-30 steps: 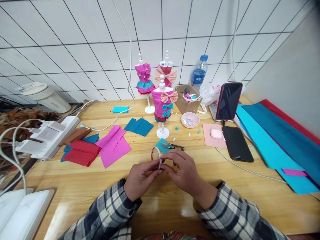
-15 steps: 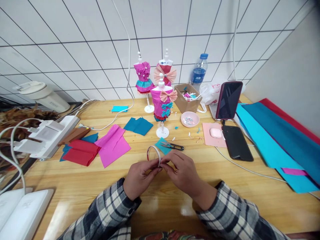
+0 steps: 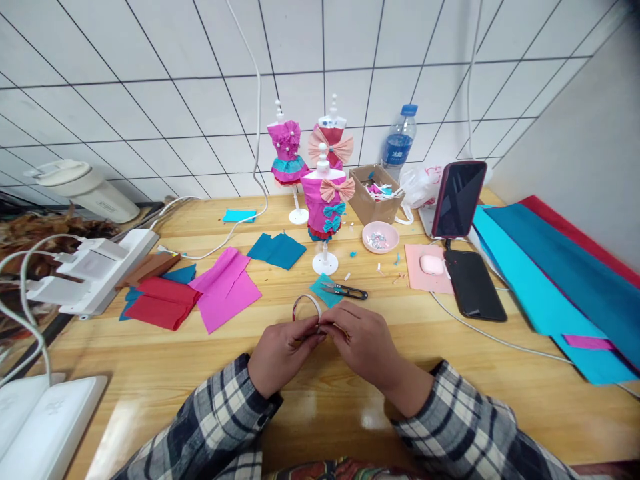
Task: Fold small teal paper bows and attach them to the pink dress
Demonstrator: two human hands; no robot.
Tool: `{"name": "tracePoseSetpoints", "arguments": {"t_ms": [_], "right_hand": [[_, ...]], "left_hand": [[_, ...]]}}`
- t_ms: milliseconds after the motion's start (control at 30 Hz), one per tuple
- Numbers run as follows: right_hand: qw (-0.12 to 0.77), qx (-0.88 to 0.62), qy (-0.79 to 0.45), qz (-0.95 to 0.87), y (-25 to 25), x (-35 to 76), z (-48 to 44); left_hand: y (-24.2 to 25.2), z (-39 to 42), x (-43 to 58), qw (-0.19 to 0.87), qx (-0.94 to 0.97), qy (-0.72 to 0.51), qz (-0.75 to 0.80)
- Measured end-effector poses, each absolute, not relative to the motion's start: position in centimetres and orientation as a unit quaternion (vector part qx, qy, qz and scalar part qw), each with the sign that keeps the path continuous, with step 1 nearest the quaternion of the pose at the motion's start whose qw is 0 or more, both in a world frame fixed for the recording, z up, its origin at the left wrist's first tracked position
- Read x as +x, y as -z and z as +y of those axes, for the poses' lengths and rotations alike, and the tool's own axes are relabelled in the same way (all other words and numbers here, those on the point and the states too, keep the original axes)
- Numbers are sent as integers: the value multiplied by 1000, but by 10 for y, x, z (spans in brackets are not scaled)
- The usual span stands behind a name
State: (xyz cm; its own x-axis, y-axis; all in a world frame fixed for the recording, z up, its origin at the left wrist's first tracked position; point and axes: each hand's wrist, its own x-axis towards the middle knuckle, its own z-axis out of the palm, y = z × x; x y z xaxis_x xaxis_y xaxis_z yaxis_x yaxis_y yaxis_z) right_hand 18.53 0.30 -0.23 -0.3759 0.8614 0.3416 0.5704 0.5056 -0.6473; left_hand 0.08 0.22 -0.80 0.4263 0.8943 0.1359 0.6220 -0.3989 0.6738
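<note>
Both hands meet low over the wooden table point(image 3: 150, 360). My left hand point(image 3: 280, 350) and my right hand point(image 3: 363, 343) pinch the near edge of a thin white tape ring point(image 3: 306, 305) with red on its inner side, holding it upright between the fingertips. Black thread snips point(image 3: 345, 290) lie on a teal paper scrap point(image 3: 320, 293) just beyond the ring. Behind them stands a small mannequin in a pink paper dress point(image 3: 324, 200) with bows.
Two more dressed mannequins point(image 3: 285, 157) stand at the back, beside a cardboard box point(image 3: 373, 197), a water bottle point(image 3: 399, 143) and a pink bowl point(image 3: 381, 238). Pink point(image 3: 225, 287), red point(image 3: 160, 303) and teal point(image 3: 277, 250) papers lie left. Phones point(image 3: 473, 283), earbud case point(image 3: 432, 265) and large blue sheets point(image 3: 555, 280) lie right. Power strip point(image 3: 85, 270) far left.
The ring has tipped back and sunk a little between my fingertips. Both hands stay almost where they were, still pinching it.
</note>
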Motion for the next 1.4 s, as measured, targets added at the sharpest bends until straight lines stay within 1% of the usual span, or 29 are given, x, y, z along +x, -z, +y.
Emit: {"name": "tracePoseSetpoints", "arguments": {"t_ms": [200, 400, 500, 700, 900, 1167, 1400], "right_hand": [[358, -440, -241, -787, 2, 184, 2], [404, -440, -245, -764, 1, 189, 6], [423, -458, -252, -740, 2, 192, 8], [412, -455, -249, -750, 0, 191, 7], [392, -427, -215, -786, -4, 185, 2], [405, -410, -172, -799, 0, 177, -5], [440, -360, -213, -795, -1, 172, -8]], "left_hand": [[8, 1, 2, 275, 789, -267, 480], [-3, 5, -1, 205, 813, -253, 483], [-7, 7, -3, 190, 830, -238, 466], [-8, 7, -7, 198, 813, -263, 479], [-11, 5, -11, 185, 805, -294, 481], [-14, 4, -10, 224, 759, -338, 509], [-10, 0, -6, 281, 724, -362, 516]]}}
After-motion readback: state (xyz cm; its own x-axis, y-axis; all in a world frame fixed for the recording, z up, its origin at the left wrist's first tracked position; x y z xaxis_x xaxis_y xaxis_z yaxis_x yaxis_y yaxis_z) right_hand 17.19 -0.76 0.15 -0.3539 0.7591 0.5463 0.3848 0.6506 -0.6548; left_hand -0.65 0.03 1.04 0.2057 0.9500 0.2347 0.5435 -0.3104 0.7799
